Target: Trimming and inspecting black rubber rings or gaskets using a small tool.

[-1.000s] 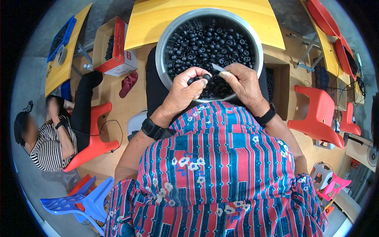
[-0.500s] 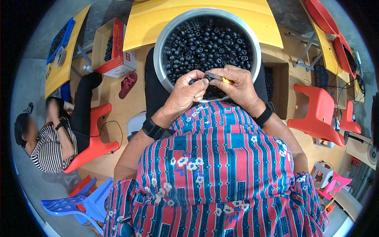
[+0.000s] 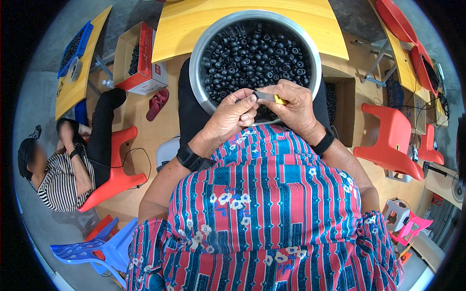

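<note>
**Small tool pinched over the bowl of black parts**

I hold a small grey tool with a yellow end (image 3: 268, 96) between both my hands, right at the near rim of the steel bowl (image 3: 196, 58). My left hand (image 3: 232, 118) is curled shut, its thumb and forefinger pinching the grey tip. My right hand (image 3: 292, 107) is closed around the yellow end, fingers wrapped over it. The two hands touch each other above the bowl's edge.

The bowl rests on my lap and is full of small round black parts (image 3: 255, 53). Just beyond it stands a yellow desk (image 3: 194, 24). A black wristband (image 3: 191, 158) sits on my left wrist and another (image 3: 323, 143) on my right.

To my left a person in a striped shirt (image 3: 60, 182) sits by a red stool (image 3: 119, 167), near an open cardboard box (image 3: 145, 77). To my right stands a red plastic chair (image 3: 391, 140).
</note>
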{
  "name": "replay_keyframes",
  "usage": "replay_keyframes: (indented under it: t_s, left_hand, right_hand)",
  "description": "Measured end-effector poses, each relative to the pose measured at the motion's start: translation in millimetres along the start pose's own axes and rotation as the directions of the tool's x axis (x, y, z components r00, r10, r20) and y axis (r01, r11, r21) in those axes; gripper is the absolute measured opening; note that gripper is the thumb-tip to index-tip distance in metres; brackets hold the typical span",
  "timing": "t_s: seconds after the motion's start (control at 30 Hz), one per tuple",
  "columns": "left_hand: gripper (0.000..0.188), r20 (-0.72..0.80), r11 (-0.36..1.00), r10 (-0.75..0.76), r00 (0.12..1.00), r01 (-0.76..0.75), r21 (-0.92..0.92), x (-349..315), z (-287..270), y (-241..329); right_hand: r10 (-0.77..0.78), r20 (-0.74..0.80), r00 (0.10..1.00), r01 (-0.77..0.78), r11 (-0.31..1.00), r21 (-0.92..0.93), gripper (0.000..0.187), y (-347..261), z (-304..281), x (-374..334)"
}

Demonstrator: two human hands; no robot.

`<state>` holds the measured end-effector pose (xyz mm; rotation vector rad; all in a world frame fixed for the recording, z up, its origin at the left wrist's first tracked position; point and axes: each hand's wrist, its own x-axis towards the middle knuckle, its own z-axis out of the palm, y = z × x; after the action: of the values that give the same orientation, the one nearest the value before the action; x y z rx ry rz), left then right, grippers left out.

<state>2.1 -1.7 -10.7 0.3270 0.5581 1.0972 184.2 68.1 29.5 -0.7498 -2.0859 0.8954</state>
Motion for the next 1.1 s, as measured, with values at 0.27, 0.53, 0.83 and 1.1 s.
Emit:
replay_keyframes:
  t_s: [0.27, 0.53, 0.83, 1.1]
  left_hand:
    - [0.019, -0.084, 0.996, 0.093, 0.992, -0.094, -0.001, -3.6, 3.5, 4.8]
    - [0.025, -0.025, 0.898, 0.224, 0.974, -0.196, 0.394, -6.8, 7.9, 10.4]
    - [0.024, -0.016, 0.787, 0.257, 0.966, -0.200, 0.584, -10.3, 12.4, 16.0]
    - [0.025, -0.011, 0.748, 0.261, 0.965, -0.195, 0.635, -11.1, 11.0, 17.4]
  right_hand:
    - [-0.029, 0.082, 0.996, 0.037, 0.994, -0.101, 0.024, -4.0, -10.3, -1.7]
    - [0.002, 0.134, 0.991, 0.027, 0.976, -0.218, 0.027, -4.0, -12.2, -4.1]
    - [-0.013, 0.124, 0.992, 0.042, 0.971, -0.236, 0.025, -3.0, -15.4, -3.5]
    - [-0.033, 0.143, 0.989, 0.069, 0.965, -0.252, 0.026, -3.9, -15.3, -3.5]
